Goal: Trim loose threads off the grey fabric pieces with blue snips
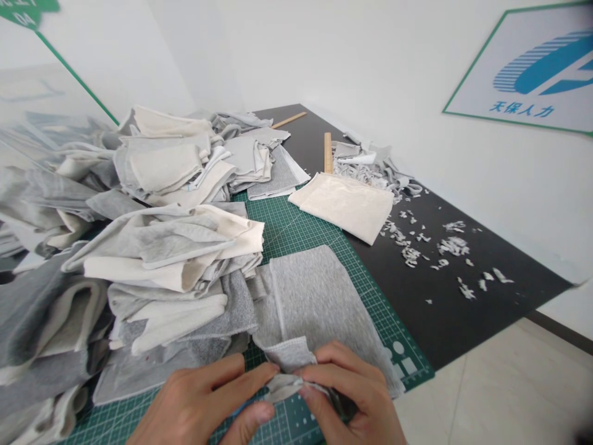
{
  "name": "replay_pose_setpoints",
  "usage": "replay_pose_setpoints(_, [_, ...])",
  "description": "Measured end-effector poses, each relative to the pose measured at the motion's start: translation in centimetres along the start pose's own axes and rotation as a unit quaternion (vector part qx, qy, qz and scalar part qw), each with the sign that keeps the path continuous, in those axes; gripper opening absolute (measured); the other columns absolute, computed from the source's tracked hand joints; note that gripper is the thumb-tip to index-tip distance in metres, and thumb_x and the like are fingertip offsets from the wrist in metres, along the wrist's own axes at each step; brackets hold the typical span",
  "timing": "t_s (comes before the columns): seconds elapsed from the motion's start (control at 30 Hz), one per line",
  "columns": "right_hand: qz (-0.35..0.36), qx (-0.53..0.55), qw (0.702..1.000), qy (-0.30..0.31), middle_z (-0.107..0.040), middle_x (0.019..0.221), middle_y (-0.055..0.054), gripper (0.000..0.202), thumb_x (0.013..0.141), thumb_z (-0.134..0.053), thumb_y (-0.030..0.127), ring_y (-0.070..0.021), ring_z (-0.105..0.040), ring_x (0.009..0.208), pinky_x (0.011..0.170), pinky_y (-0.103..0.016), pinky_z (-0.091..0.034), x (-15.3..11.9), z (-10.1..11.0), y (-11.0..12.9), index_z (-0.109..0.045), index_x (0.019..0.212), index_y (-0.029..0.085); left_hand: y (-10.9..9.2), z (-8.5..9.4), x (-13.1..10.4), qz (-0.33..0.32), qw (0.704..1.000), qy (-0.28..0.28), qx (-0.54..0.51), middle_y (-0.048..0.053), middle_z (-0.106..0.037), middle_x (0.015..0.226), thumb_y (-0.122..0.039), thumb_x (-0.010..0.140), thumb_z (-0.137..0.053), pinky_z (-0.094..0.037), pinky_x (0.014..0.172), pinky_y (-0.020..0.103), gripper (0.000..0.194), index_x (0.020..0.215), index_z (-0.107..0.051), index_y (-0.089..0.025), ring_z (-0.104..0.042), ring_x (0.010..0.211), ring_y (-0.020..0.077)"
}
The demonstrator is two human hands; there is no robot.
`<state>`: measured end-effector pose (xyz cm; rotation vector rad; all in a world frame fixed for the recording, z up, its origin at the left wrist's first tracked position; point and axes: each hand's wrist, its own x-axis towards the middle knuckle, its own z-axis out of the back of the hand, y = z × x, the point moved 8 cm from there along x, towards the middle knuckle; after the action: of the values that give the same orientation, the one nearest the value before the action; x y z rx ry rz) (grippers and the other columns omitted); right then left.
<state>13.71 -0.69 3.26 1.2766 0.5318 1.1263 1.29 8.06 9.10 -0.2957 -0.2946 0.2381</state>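
Observation:
Low in the view, my left hand [204,395] pinches the left end of a small folded edge of grey fabric [290,355]. Its index finger and thumb lie on either side of that edge. My right hand [354,395] grips the same edge between thumb and fingers, close to the left fingertips. Something dark shows beneath the right palm, too hidden to name. Just beyond my hands, a larger light grey fabric piece [319,290] lies flat on the green cutting mat [287,225]. I cannot tell whether the pinched edge belongs to it.
Piles of grey and cream fabric pieces [171,247] cover the left side. A folded cream cloth [345,204] overlaps the mat's far edge. Beyond it are a wooden ruler [328,153] and a scrap heap [370,167]. Small scraps [454,246] dot the black table [417,321].

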Motion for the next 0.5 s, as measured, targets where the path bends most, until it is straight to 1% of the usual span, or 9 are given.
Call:
replay_pose_setpoints(0.17, [-0.023,-0.007,0.999,0.022,-0.068,0.075,-0.005,0.016,0.083,-0.064,0.008,-0.0149,-0.067,0.070,0.062,-0.023,-0.051,-0.18,-0.29,-0.45,-0.078,0.084,0.017,0.10,0.11,0.19,0.001,1.000,0.010,-0.010,-0.004,-0.071,0.072,-0.040,0.105,-0.037,-0.051,0.048,0.011,0.024,0.112,-0.056,-0.027,-0.072,0.060,0.0087])
replay_pose_setpoints(0.33, [-0.005,-0.002,1.000,0.010,-0.068,0.074,-0.005,0.017,0.082,-0.064,0.007,-0.0151,-0.066,0.068,0.060,-0.024,-0.050,-0.19,-0.16,-0.18,-0.078,0.084,0.015,0.18,0.06,0.48,0.008,0.998,0.015,-0.054,-0.007,-0.068,0.068,-0.040,0.104,-0.041,-0.050,0.047,0.008,0.020,0.112,-0.056,-0.029,-0.070,0.057,0.0070])
replay_pose_setpoints(0.5, [-0.001,-0.015,1.000,0.011,-0.066,0.074,-0.004,0.015,0.082,-0.065,0.006,-0.0143,-0.065,0.069,0.062,-0.023,-0.049,-0.33,-0.24,-0.13,-0.076,0.082,0.015,0.37,0.10,0.20,0.027,0.997,-0.001,-0.073,-0.006,-0.074,0.076,-0.041,0.102,-0.048,-0.054,0.054,0.007,0.020,0.111,-0.060,-0.029,-0.073,0.063,0.0069])
